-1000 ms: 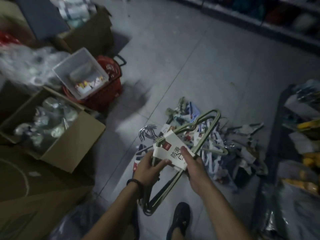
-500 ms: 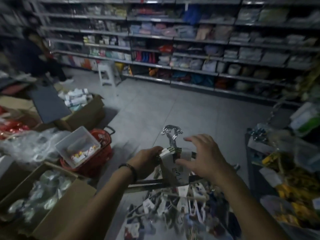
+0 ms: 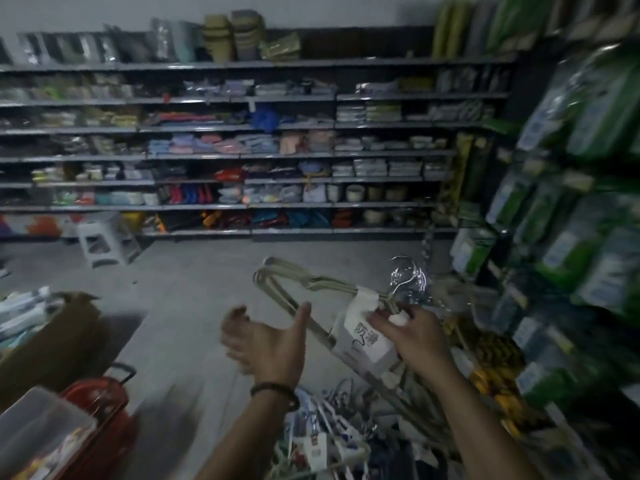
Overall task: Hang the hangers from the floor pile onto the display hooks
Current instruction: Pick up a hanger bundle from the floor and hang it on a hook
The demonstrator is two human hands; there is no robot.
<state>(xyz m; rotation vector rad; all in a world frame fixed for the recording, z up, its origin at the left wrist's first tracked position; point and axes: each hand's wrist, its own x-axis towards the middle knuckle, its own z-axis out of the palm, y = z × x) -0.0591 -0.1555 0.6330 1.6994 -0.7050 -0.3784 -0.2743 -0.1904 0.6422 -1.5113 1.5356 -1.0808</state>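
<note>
Right hand (image 3: pixel 415 337) pinches the bundle of hangers (image 3: pixel 367 341) at its neck, just under the metal hooks (image 3: pixel 407 278), leaving them free, probably to thread onto the display rack (image 3: pixel 571 237) at the right. Left hand (image 3: pixel 270 344) is spread wide beside the bundle's bar, gripping nothing; blur hides any contact. Floor pile (image 3: pixel 325 441) lies below, between the forearms.

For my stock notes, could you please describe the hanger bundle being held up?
The hanger bundle is several pale olive hangers stacked together, with shiny metal hooks at its upper right end. A white paper sleeve with printed characters wraps the neck. It is tilted above the floor pile. The right hand pinches it at the sleeve, and the open left hand has its thumb by the lower bar.
</note>
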